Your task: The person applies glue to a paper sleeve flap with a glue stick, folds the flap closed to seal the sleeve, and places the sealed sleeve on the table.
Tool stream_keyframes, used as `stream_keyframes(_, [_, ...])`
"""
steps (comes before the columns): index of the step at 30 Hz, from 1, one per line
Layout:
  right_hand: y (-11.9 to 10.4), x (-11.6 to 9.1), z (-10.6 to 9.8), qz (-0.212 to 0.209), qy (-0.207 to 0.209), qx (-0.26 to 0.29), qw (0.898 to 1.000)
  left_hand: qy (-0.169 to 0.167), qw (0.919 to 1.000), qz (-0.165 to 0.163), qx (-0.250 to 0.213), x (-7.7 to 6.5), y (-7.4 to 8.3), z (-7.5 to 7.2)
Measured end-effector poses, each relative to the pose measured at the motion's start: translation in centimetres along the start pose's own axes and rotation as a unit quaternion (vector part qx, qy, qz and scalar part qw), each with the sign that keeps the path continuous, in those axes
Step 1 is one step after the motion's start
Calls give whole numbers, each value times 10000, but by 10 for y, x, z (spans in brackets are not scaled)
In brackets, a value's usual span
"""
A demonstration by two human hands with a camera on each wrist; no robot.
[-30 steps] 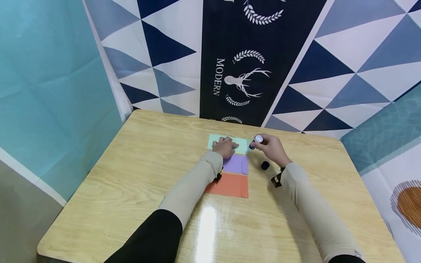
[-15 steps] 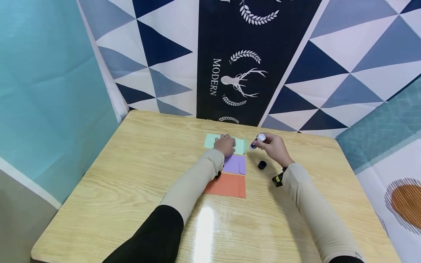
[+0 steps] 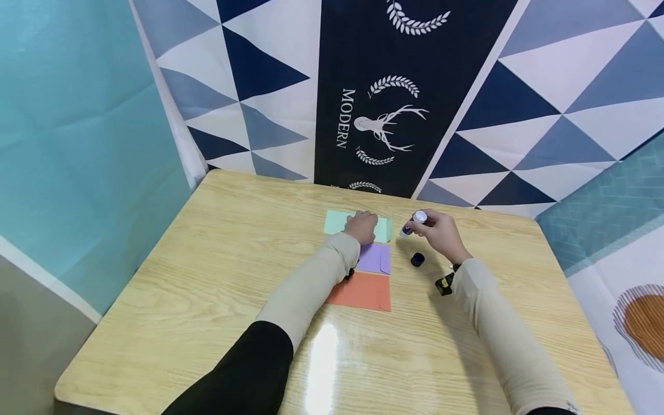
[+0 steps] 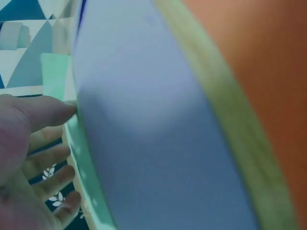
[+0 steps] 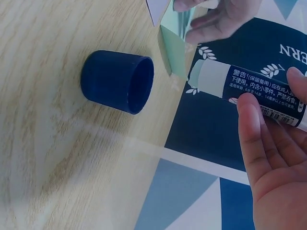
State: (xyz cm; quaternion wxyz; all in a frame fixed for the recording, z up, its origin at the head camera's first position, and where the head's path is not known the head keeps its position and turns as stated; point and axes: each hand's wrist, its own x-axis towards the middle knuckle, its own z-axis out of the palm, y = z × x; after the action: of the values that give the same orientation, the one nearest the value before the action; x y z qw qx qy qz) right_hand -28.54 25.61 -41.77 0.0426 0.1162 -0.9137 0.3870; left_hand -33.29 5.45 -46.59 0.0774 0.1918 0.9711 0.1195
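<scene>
A pale green envelope (image 3: 334,222) lies at the far side of the table, its flap side to the right. My left hand (image 3: 362,226) is over its right half; in the left wrist view the thumb (image 4: 57,112) touches the green edge and the other fingers are loosely extended. Between thumb and fingers, my right hand (image 3: 440,235) holds an uncapped glue stick (image 5: 261,88), its open end pointing toward the envelope but apart from it. The dark blue glue cap (image 5: 115,81) rests on its side on the table, below the glue stick in the head view.
Nearer than the green one lie a purple envelope (image 3: 374,259) and an orange envelope (image 3: 363,290), partly under my left forearm. The wooden table (image 3: 207,259) ends at a patterned cloth backdrop (image 3: 270,86). A small black device (image 3: 444,284) sits at my right wrist.
My left hand has slid rightward over the green envelope. My right hand has drawn the glue stick a little to the right, away from the envelope's flap. The cap stays put.
</scene>
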Motion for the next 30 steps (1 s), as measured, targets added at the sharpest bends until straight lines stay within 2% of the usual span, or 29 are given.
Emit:
stream_keyframes(3, [1,0,-2,-11,25,33,10000,-117,9997,150,-126,4,5,0])
stream_keyframes(7, [1,1,-2,-67,14,72,10000,-305,9994,107,-130,6,9,2])
stream_keyframes(14, [4,-1,-3,-80,74,102,9999,-402,9976,353,440,4,11,6])
stream_keyframes(19, [5,-2,-2,-42,22,139,9999,-528,9959,456,575,-1,12,4])
stream_keyframes(25, [7,-2,-2,35,18,84,10000,-621,9953,553,491,-4,12,0])
stream_keyframes(30, [8,-2,-2,74,17,38,10000,-614,9964,502,302,-3,12,-1])
